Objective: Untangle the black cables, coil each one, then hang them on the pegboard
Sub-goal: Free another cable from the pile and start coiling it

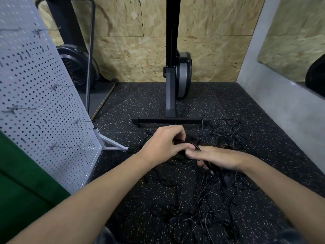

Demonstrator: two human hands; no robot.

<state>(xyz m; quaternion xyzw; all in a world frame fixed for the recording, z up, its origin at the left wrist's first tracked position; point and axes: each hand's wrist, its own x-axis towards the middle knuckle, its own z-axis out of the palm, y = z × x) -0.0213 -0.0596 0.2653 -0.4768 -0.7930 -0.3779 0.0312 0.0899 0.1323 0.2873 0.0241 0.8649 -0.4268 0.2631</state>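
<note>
Right, both hands meet mid-floor over the black cables (pixel 208 196). The left hand (pixel 163 143) has its fingers pinched on a strand, and the right hand (pixel 219 159) has its fingers curled round another, likely to tease one free. The pegboard (pixel 35 88) stands at the floor's left edge, its hooks bare.

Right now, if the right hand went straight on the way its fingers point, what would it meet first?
The left hand: the right hand points left, its fingers almost touching it, with the held cable between them. Depth is hard to judge.
</note>
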